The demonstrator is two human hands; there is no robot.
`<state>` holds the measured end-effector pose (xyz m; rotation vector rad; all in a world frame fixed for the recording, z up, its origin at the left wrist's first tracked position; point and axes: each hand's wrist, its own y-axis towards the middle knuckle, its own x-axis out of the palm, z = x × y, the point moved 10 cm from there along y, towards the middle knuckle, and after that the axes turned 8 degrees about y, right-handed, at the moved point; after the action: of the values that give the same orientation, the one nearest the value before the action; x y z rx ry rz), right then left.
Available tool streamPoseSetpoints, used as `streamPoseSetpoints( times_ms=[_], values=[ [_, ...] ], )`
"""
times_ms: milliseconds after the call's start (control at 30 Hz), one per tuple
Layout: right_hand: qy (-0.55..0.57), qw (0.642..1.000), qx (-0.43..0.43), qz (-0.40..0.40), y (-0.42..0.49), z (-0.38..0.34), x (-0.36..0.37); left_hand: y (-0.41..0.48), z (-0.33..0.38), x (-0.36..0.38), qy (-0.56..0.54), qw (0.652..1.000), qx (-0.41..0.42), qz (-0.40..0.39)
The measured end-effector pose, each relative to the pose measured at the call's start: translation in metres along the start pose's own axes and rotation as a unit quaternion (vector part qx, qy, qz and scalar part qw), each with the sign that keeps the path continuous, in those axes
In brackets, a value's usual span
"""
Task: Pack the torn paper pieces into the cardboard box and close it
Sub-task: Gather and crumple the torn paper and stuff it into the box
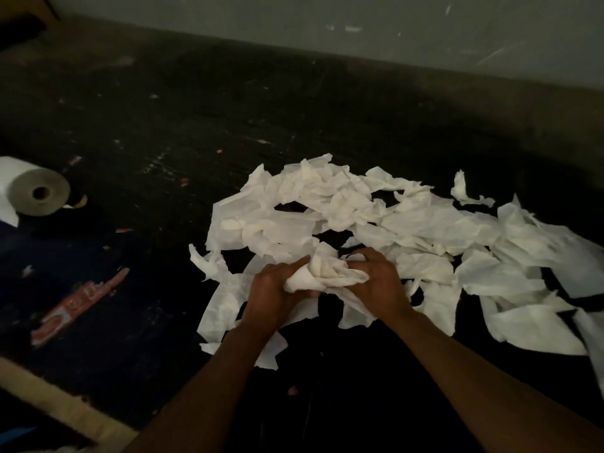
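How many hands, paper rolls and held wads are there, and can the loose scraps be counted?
Hands: 2, left hand and right hand
paper roll: 1
crumpled wad, gripped by both hands: 1
torn paper pieces: overlapping heap, too many to count
Total counted: 4

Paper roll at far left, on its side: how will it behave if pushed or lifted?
The paper roll lies on its side, so a push probably sets it rolling. Its loose tail would likely unwind and trail. It looks soft and hollow-cored, so probably light and easily dented.
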<state>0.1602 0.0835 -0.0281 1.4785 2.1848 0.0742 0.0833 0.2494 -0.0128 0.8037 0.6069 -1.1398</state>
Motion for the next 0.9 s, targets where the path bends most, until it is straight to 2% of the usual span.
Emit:
streamPoseSetpoints(
  times_ms=[67, 100, 300, 500, 600, 700, 900],
  values=[
    [0.026, 0.998, 0.059, 0.007, 0.0, 0.008, -0.008, 0.002, 0.01, -0.013, -0.002, 1.0, -0.005, 0.023],
    [0.03, 0.998, 0.062, 0.012, 0.002, 0.005, -0.013, 0.003, 0.015, -0.019, -0.008, 1.0, -0.008, 0.028],
    [0.076, 0.996, -0.012, 0.045, 0.016, -0.058, -0.051, 0.015, 0.052, -0.054, -0.015, 0.999, 0.0, 0.044],
    [-0.042, 0.989, -0.112, 0.089, 0.031, -0.137, -0.092, 0.024, 0.104, -0.112, -0.052, 0.991, 0.026, 0.119],
    [-0.034, 0.988, -0.096, 0.119, 0.036, -0.167, -0.118, 0.029, 0.137, -0.138, -0.061, 0.986, 0.061, 0.142],
    [0.03, 0.987, -0.064, 0.147, 0.033, -0.193, -0.146, 0.036, 0.167, -0.153, -0.065, 0.987, 0.074, 0.124],
    [-0.013, 0.985, -0.016, 0.169, 0.004, -0.226, -0.199, 0.034, 0.217, -0.155, -0.12, 0.988, 0.084, 0.054]
  ],
)
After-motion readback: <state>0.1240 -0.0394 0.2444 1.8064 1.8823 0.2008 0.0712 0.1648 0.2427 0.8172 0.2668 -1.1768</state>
